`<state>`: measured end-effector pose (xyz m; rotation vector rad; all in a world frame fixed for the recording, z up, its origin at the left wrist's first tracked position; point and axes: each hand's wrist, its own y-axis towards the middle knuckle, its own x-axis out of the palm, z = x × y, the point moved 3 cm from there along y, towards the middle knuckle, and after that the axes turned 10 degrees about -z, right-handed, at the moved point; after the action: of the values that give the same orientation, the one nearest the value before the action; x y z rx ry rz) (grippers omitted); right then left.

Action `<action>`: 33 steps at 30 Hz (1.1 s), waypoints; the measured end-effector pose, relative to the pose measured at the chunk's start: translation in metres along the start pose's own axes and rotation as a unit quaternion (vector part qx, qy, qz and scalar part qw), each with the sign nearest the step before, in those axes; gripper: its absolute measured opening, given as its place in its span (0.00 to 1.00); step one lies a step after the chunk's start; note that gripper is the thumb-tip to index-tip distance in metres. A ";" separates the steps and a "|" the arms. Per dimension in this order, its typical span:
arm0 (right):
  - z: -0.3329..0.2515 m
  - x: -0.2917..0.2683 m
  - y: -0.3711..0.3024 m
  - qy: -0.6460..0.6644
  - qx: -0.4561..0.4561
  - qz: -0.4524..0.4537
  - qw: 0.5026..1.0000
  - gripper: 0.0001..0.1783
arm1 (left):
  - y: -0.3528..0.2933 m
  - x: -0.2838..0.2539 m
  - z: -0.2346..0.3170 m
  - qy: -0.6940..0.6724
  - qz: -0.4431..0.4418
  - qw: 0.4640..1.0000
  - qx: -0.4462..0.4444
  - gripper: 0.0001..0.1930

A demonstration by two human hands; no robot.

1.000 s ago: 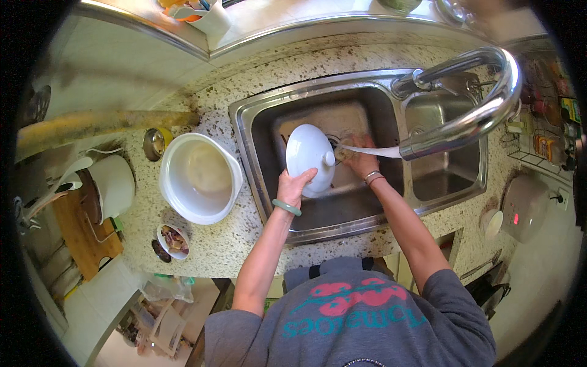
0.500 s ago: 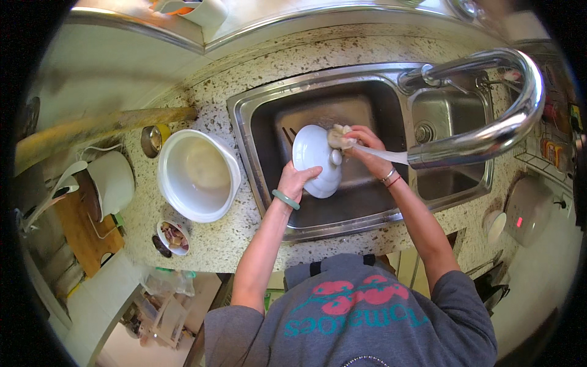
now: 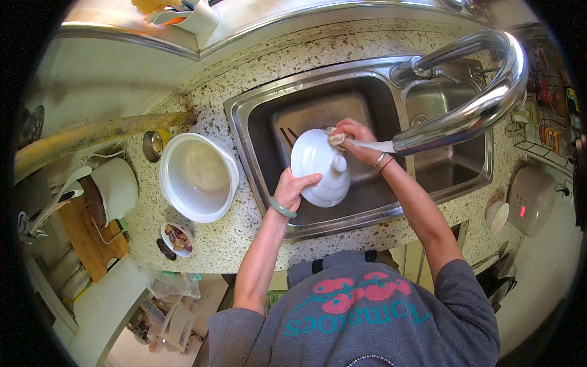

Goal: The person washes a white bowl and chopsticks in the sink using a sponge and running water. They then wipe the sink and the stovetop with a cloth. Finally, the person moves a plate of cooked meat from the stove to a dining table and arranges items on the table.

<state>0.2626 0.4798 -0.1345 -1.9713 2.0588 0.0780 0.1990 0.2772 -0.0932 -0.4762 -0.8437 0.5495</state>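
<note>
My left hand grips the rim of a white lid with a round knob, its thumb on top and its fingers underneath. The lid is held tilted over the large sink basin, knob side up. Against its far right edge my right hand presses a pale beige cloth, mostly hidden by the fingers. A white stream of water runs from the chrome faucet to the right hand. A pair of dark chopsticks lies in the basin, behind the lid.
Left of the sink stand a white pot, a small bowl of food pieces and a yellow-and-metal round object. The faucet arches over the smaller basin. A cutting board lies far left; a grey appliance stands far right.
The lid has turned so that more of its top and knob shows. My right hand with the cloth has shifted slightly to its far edge. The view has moved a little.
</note>
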 end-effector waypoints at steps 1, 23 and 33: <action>0.005 -0.001 -0.001 0.034 0.031 0.007 0.999 0.09 | 0.000 0.001 0.001 0.007 -0.005 1.000 0.000 0.20; -0.024 -0.002 -0.021 -0.036 -0.049 0.032 0.998 0.03 | -0.007 0.003 0.026 0.043 -0.043 0.998 0.006 0.19; -0.109 0.033 -0.012 -0.111 -0.209 -0.024 0.971 0.08 | 0.013 -0.007 0.002 0.124 -0.089 0.988 0.010 0.24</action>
<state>0.2553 0.4215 -0.0360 -2.1234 1.9654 0.7425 0.1904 0.2829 -0.1036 -0.4356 -0.6345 0.3262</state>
